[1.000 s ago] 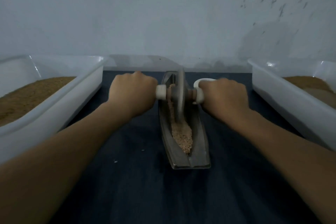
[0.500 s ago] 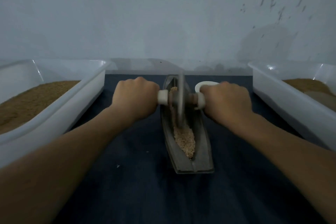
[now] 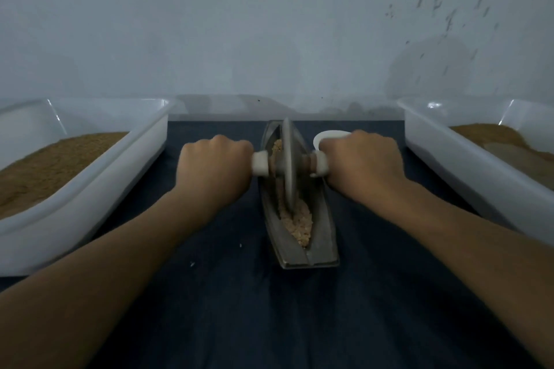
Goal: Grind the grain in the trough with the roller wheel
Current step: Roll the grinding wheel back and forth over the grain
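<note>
A grey boat-shaped metal trough (image 3: 322, 244) lies lengthwise on the dark cloth in front of me. Pale crushed grain (image 3: 299, 223) fills its groove. The roller wheel (image 3: 289, 165), a thin grey disc on a cross axle with white handle ends, stands upright in the groove at the trough's middle. My left hand (image 3: 214, 166) grips the left handle and my right hand (image 3: 362, 162) grips the right handle. Both fists cover most of the handles.
A white plastic tub (image 3: 90, 180) of brown grain stands at the left, another white tub (image 3: 467, 165) with brown material at the right. A small white dish (image 3: 325, 136) peeks out behind my right hand. A pale wall closes off the back.
The wheel rolled toward me along the groove half a second ago and now stands slightly farther from me again, both hands staying on the handles.
</note>
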